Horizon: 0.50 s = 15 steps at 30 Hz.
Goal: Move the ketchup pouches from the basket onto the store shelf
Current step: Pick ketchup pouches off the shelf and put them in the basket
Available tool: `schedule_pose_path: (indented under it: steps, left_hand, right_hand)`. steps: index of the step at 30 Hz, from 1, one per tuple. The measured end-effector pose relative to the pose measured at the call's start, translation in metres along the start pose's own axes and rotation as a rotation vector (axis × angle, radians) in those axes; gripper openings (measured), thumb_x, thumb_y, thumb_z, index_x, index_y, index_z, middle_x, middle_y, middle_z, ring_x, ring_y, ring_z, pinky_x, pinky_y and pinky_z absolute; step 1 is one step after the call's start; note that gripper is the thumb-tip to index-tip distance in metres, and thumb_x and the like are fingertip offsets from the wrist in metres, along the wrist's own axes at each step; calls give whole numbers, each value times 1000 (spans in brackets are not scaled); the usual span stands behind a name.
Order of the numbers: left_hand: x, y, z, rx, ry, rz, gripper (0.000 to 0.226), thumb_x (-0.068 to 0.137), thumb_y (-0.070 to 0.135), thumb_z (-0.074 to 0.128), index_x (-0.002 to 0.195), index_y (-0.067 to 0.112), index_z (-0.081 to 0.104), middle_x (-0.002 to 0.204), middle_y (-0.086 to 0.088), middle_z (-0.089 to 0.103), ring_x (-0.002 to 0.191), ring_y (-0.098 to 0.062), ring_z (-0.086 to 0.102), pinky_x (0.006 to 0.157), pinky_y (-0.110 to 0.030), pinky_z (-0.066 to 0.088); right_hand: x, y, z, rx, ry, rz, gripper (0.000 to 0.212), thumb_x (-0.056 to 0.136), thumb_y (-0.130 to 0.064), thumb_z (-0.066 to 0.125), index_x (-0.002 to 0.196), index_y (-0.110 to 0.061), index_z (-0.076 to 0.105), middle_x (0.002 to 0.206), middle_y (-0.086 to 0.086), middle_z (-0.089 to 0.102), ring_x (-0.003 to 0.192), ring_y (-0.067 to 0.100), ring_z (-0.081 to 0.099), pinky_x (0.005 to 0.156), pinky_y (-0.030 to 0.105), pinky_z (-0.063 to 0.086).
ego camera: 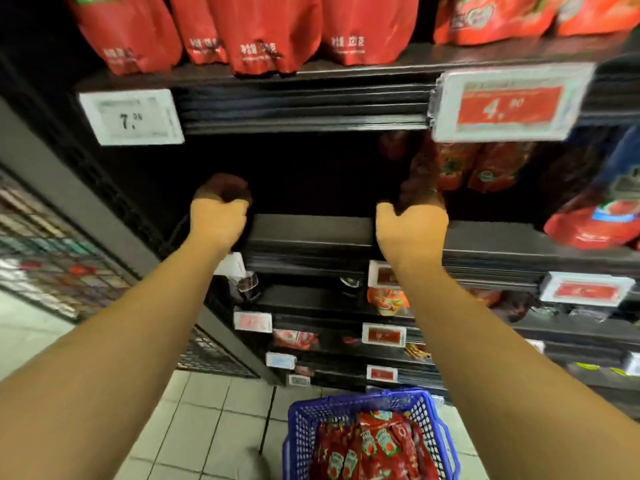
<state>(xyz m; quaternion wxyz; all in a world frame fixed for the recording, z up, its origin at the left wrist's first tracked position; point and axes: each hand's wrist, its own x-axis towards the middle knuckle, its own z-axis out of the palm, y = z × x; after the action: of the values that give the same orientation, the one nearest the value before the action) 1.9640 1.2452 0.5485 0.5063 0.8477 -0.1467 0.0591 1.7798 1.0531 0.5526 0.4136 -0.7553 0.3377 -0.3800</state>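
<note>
A blue plastic basket (302, 432) stands on the tiled floor at the bottom of the head view, with several red ketchup pouches (375, 445) in it. Both my arms reach up into the dark middle shelf (311, 227). My left hand (219, 211) is over the shelf's front edge, its fingers curled closed in the shadow, and no pouch shows in it. My right hand (414, 216) is further right, its fingers up around a dark red ketchup pouch (394, 145) that stands beside a row of pouches (485, 168) on that shelf.
Large red bags (266, 32) fill the shelf above, with price tags (133, 117) clipped to its edge. Lower shelves hold more sachets and tags (383, 333). A red pouch (595, 223) sticks out at the right. A wire rack (52, 261) stands at the left.
</note>
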Motion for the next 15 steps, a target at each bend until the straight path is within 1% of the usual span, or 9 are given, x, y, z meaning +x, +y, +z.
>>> schedule_pose_path:
  steps: [1,2,3,5,7,9,12,13,15]
  left_hand:
    - [-18,0,-9,-24,10,-39,20,86,-5,64,102,7,68,93,-11,67,87,-20,62,79,-24,49]
    - [-39,1,-17,-39,18,-48,22,86,-6,61,100,9,66,91,-9,66,85,-18,61,79,-24,48]
    - [-62,1,-25,-35,22,-27,23,86,-8,59,99,10,64,91,-8,64,85,-16,60,80,-24,48]
    - [-111,-1,-38,22,32,48,24,86,-7,57,101,11,62,100,-7,63,89,-12,59,84,-20,48]
    - [-164,-12,-45,79,29,53,24,85,-2,58,104,12,63,105,-5,64,90,-10,61,83,-16,48]
    - [-218,-32,-43,95,-35,-28,23,84,-5,58,102,9,63,100,-7,65,87,-13,62,80,-14,48]
    - [-292,-75,-34,122,-188,-234,18,84,-9,58,94,4,65,93,-12,67,82,-22,63,74,-18,49]
    - [-312,-90,-30,138,-239,-296,13,84,-5,58,91,4,65,90,-12,67,81,-23,63,73,-24,50]
    - [-348,-120,-19,191,-359,-424,9,84,7,55,87,5,64,84,-6,65,80,-20,63,69,-28,46]
  right_hand:
    - [-8,2,-8,-18,-4,-42,24,87,-9,65,109,-2,59,77,3,54,68,6,53,77,29,46]
    - [-17,5,-16,-29,-15,-92,16,85,-8,63,100,-5,58,80,5,53,69,12,48,76,33,46]
    - [-27,9,-25,-21,-42,-155,15,83,-6,61,98,-7,58,87,8,54,73,13,45,74,27,46]
    - [-50,20,-43,77,-156,-243,25,80,-4,57,103,-14,58,100,2,53,79,9,49,75,13,42]
    - [-79,34,-62,78,-279,-297,31,81,-9,56,110,-19,58,107,-7,49,94,15,55,83,22,45]
    - [-109,57,-79,-6,-362,-346,29,83,-12,57,112,-17,59,108,-4,51,100,22,54,85,31,46]
    - [-157,107,-97,-159,-564,-240,27,85,-8,63,112,-12,61,108,7,56,102,29,54,88,38,47]
    - [-172,122,-102,-221,-646,-157,27,86,-9,65,112,-13,61,108,6,56,103,28,54,87,35,46]
    - [-205,152,-111,-308,-758,32,20,84,-13,67,103,-19,62,100,-1,56,97,20,54,78,19,41]
